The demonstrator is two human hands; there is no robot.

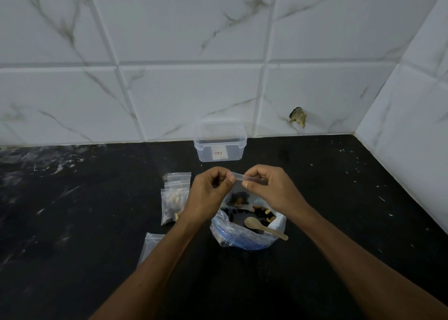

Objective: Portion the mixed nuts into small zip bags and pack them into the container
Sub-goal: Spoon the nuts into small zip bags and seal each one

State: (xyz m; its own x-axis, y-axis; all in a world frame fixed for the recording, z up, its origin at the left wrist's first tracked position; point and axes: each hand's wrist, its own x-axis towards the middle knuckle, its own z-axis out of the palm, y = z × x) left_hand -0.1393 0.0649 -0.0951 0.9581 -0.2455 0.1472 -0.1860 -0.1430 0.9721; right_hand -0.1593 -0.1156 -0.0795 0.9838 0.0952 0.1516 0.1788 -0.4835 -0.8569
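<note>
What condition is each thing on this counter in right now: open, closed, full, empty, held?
Held zip bag: holds some nuts, top strip pinched by left hand and right hand.
Container: lid off, looks empty.
Filled bags: lying on the counter.
Nut supply bag: open.
Wooden spoon: resting in it, unheld.

Black stone-like countertop (339, 198): showing matt, scratched and white-flecked. White marble-veined wall tiles (181, 28), far: looking smooth, faintly glossy. Clear rectangular plastic container (220, 147), far centre: showing translucent. Small clear plastic zip bags (175, 198), left: looking thin, crinkled, shiny. Pale wooden spoon (264, 227), near right: showing matt.
</note>
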